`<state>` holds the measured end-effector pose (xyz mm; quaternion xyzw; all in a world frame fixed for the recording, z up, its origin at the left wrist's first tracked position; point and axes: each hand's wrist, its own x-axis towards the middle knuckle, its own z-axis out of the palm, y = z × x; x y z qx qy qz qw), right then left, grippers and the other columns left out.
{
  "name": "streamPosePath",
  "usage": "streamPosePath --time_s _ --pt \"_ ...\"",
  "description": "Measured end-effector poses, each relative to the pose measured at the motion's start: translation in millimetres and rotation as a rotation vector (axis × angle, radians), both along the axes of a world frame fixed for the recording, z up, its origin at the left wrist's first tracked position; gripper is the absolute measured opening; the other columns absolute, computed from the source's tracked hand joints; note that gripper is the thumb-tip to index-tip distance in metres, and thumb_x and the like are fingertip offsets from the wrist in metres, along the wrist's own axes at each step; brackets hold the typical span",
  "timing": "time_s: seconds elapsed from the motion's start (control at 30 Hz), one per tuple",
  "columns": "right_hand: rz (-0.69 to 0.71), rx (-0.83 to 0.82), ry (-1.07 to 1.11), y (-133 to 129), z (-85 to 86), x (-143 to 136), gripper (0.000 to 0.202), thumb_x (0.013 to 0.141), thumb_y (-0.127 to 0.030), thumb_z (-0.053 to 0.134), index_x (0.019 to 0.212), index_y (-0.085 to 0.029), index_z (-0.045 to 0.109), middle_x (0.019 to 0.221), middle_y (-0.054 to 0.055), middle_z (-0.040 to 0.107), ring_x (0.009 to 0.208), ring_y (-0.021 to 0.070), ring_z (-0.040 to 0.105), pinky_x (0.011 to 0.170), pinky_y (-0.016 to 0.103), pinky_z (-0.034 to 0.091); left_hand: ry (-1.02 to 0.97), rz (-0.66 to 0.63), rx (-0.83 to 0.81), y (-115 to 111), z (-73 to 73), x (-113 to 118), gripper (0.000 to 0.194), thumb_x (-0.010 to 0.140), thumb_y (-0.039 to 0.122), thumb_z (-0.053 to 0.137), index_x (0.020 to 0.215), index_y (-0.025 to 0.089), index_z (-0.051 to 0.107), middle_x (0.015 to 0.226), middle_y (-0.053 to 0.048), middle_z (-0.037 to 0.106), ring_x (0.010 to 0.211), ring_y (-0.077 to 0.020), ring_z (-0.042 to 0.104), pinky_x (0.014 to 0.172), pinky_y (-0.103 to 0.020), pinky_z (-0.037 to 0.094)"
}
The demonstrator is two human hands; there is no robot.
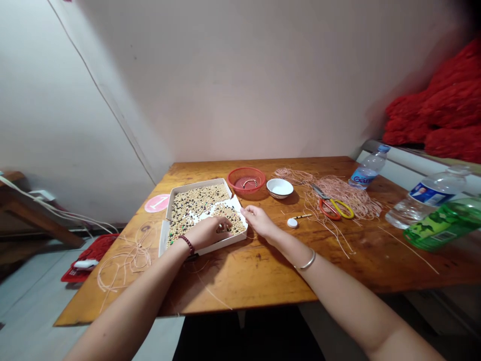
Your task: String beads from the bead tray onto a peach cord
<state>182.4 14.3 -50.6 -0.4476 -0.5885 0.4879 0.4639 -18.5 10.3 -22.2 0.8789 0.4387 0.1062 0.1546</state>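
Observation:
A shallow white box (164, 239) full of small beige, black and green beads (199, 196) lies on the wooden table. Over the box's near right part is my left hand (209, 231), its fingers curled down at the beads; whatever they hold is hidden. My right hand (256, 218) is at the box's right edge with thumb and fingers pinched together; what is between them is too small to make out. Behind the box stands a red basket (246, 181) with a short beaded string inside, and beside it a white bowl (279, 188).
Scissors (332, 204) lie on a heap of pink cords (349, 193). A white cap (292, 223) sits near a short beaded piece. Plastic bottles (370, 168) stand at the right, a green one (443, 224) lying tilted. Loose cords (126, 260) lie at the left.

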Motion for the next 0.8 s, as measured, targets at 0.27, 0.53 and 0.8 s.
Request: streamPosePath --time_s 0.27,0.53,0.8 --pt "0.092 -0.024 0.037 1 -2.0 -2 0.049 0.072 -0.066 0.048 0.064 -0.018 0.050 0.049 -0.007 0.033 0.047 0.0086 0.026 0.047 0.023 0.021 -0.058 -0.033 -0.007 -4 5.7 9 0.019 0.082 0.032 0.055 0.090 0.021 0.070 0.077 -0.002 0.071 0.066 -0.0155 0.063 0.062 -0.022 0.044" --pt "-0.146 0.197 -0.265 -4 -0.2 3 0.046 0.073 -0.058 0.056 0.053 -0.019 0.041 0.051 -0.004 0.037 0.051 0.0097 0.036 0.050 0.022 0.026 -0.133 0.036 0.075 -5 8.1 11 0.015 0.083 0.032 0.056 0.088 0.022 0.066 0.081 0.001 0.070 0.072 -0.0147 0.063 0.064 -0.023 0.044" --pt "-0.202 0.307 -0.491 -13 4.8 3 0.038 0.076 -0.047 0.058 0.053 -0.018 0.047 0.049 -0.003 0.048 0.050 0.0103 0.044 0.050 0.021 0.028 -0.285 0.053 0.101 -2 4.9 10 0.015 0.080 0.028 0.062 0.093 0.022 0.058 0.081 0.003 0.070 0.073 -0.0127 0.065 0.064 -0.022 0.045"
